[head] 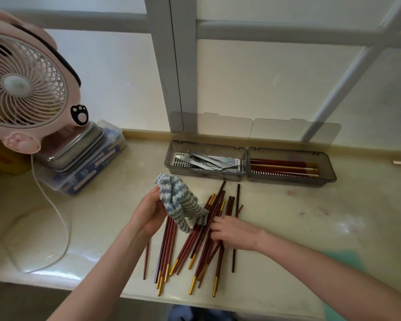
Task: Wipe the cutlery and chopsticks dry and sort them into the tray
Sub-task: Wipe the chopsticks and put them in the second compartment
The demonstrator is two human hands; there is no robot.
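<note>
A pile of several brown chopsticks with gold tips (195, 249) lies spread on the pale counter in front of me. My left hand (148, 214) holds a blue and white striped cloth (181, 202) above the pile. My right hand (232, 231) rests on the pile, its fingers curled around some chopsticks. At the back stand two grey trays with raised lids. The left tray (171, 156) holds metal cutlery (206, 162). The right tray (331, 167) holds several chopsticks (283, 167) lying lengthwise.
A pink desk fan (26, 84) stands at the left on stacked metal tins (74, 147) and a clear plastic box (90, 167), its white cable (60, 218) looping over the counter. A window frame (176, 66) rises behind the trays. The counter's front edge runs below the chopsticks.
</note>
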